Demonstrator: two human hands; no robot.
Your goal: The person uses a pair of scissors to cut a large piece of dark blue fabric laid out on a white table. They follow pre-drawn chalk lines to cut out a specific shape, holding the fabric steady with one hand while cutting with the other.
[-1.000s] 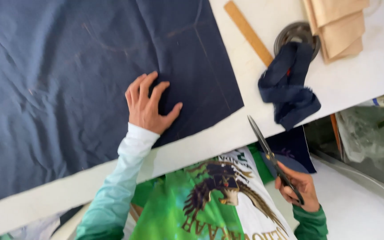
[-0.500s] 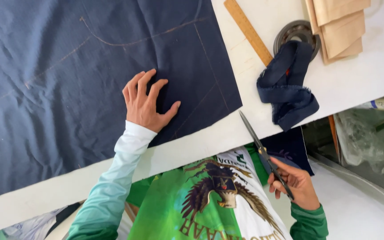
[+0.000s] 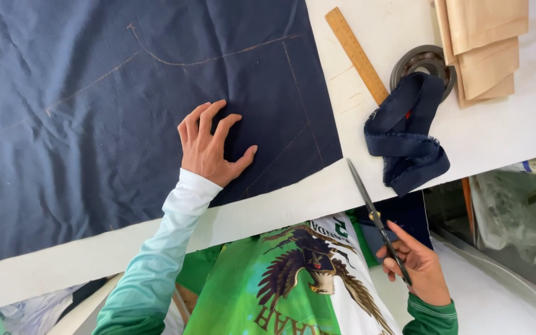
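Since the earlier frames, the right hand (image 3: pixel 418 267) has brought the scissors (image 3: pixel 376 218) up toward the bench (image 3: pixel 491 133), their tip now just over its near edge, while the left hand (image 3: pixel 209 146) has stayed flat on the cloth.

Left hand: fingers spread, palm down, pressing the dark blue cloth (image 3: pixel 125 118); it closes on nothing. Chalk lines run across the cloth at 12 and 3 o'clock from this hand.

Right hand: fingers wrapped through the handles of the scissors, gripping them; blades nearly closed, pointing toward 11 o'clock. The tip lies just beside the lower right corner of the cloth, at 4 o'clock from the left hand, without touching it as far as can be seen.

Surroundings: a strip of dark blue fabric (image 3: pixel 404 139) lies bunched at 1 o'clock from the scissors' tip, partly covering a metal ring (image 3: pixel 423 59). A wooden ruler (image 3: pixel 355 53) lies slanted beside it. Folded tan cloth (image 3: pixel 485 43) sits at the bench's far right corner.
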